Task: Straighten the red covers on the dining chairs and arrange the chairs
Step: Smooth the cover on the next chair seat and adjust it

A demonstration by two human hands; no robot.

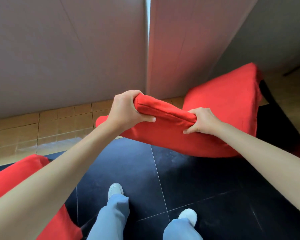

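Scene: a person is standing over a chair (206,122) dressed in a red cover (164,135), gripping the top of its backrest with both hands.
Landmark: the gripped chair is sitting on a black tiled floor (145,179), in front of a pale wall (68,49).
Left hand: the left hand (126,110) is wrapping around the left end of the backrest top, thumb pressing on the near face of the cover.
Right hand: the right hand (203,121) is clamping the right end of the same top edge, fingers curling over the seam.
Seat: the covered seat is angling away beyond the backrest, toward the wall.
Other chairs: 1 more red-covered chair (16,174) is showing to the left of the gripped chair, partly hidden by the forearm.
Handling: the cover looks like soft, loose cloth over a stiff frame, so it is likely sliding and bunching rather than slipping from the fingers.
Where to hold: judging from the seam, the 2 top corners are the surest hold, letting the cloth be tugged square and the chair steered by its backrest.
Weight: it cannot be told from this view.
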